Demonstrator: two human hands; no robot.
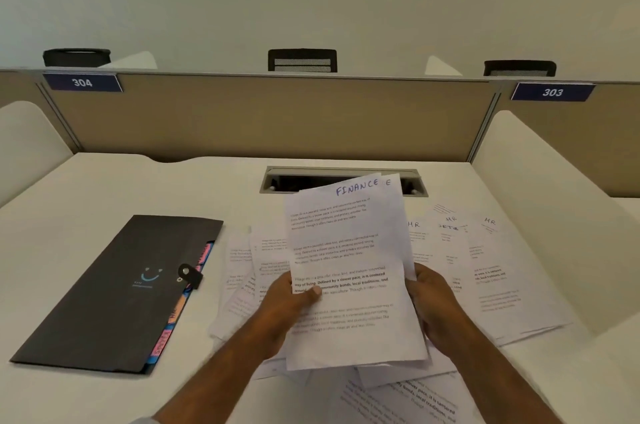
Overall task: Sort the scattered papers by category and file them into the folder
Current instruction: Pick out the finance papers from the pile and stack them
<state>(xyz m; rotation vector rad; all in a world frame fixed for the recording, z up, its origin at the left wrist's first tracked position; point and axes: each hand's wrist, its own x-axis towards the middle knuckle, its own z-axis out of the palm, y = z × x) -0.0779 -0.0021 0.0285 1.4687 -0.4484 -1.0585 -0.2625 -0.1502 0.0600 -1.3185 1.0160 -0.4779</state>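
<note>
folder (114,295): I see it shut, black, snap strap closed, coloured tabs at its right edge; lies flat near the desk's (86,188) left edge.
left hand (287,302): thumb pinches the FINANCE sheets (349,271) on their left edge, other fingers hidden behind.
FINANCE sheets: held up over desk centre, tilted.
right hand (433,306): grips the sheets' right edge, fingers curled behind.
HR papers (485,268): spread flat toward the right edge.
</note>
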